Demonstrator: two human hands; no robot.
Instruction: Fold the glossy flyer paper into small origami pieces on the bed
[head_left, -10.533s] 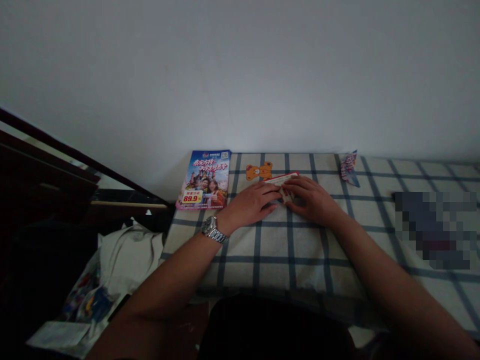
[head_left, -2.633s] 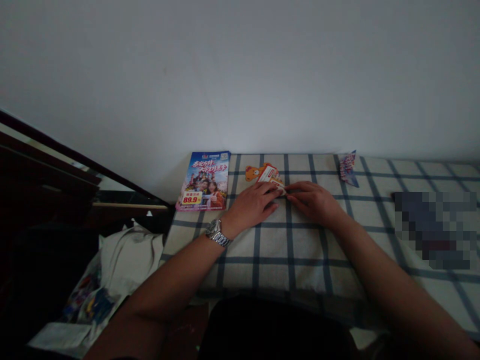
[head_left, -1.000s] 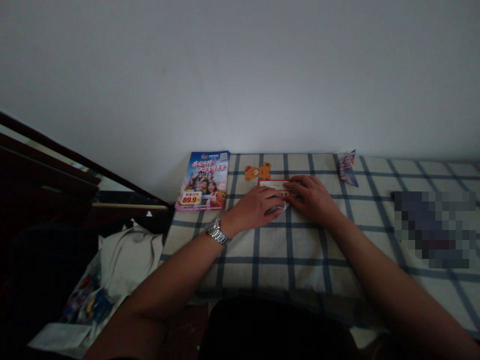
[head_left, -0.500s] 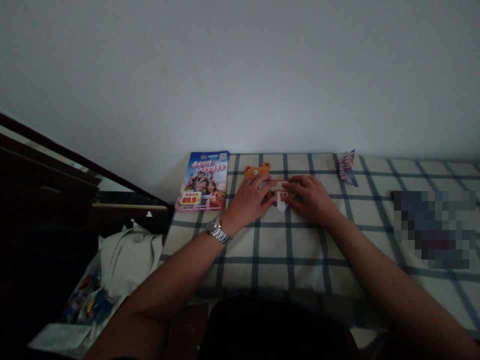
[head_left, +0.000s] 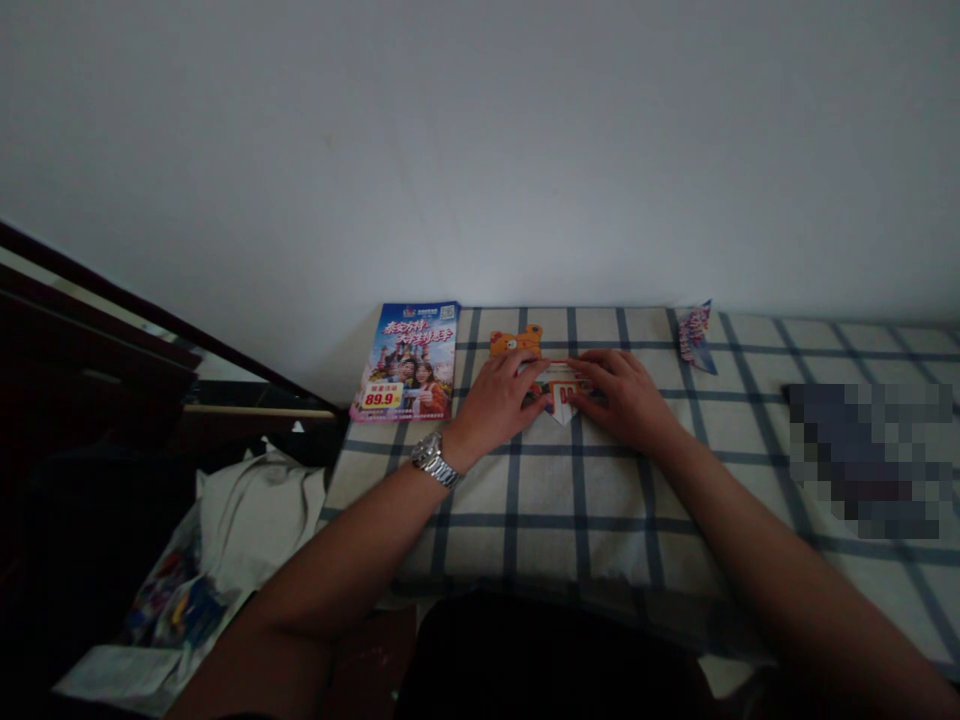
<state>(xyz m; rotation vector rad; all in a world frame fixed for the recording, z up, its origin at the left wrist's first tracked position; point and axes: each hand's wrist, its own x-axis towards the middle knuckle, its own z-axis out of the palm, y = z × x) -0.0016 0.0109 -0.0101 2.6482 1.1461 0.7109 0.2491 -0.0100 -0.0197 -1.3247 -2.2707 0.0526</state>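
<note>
A small printed sheet of paper [head_left: 562, 408], folded to a point at its near end, lies on the checked cloth. From the left, my left hand [head_left: 501, 400], with a metal watch [head_left: 435, 460] on the wrist, has its thumb and fingers closed on the paper. My right hand [head_left: 621, 400] grips the paper's right side the same way. Fingers cover much of both sides. Just behind my left fingers is an orange bear-shaped cutout [head_left: 516, 342], partly hidden.
A stack of printed flyers [head_left: 411, 365] lies at the left. A folded flyer piece [head_left: 696, 338] stands near the wall [head_left: 525, 150]. Further right is a blurred-out dark object [head_left: 862, 460]. A whitish bag [head_left: 255, 520] sits below the left edge of the checked cloth [head_left: 480, 500].
Both hands keep almost the same place on the paper. A little more of the paper's printed middle shows between the fingers now.
</note>
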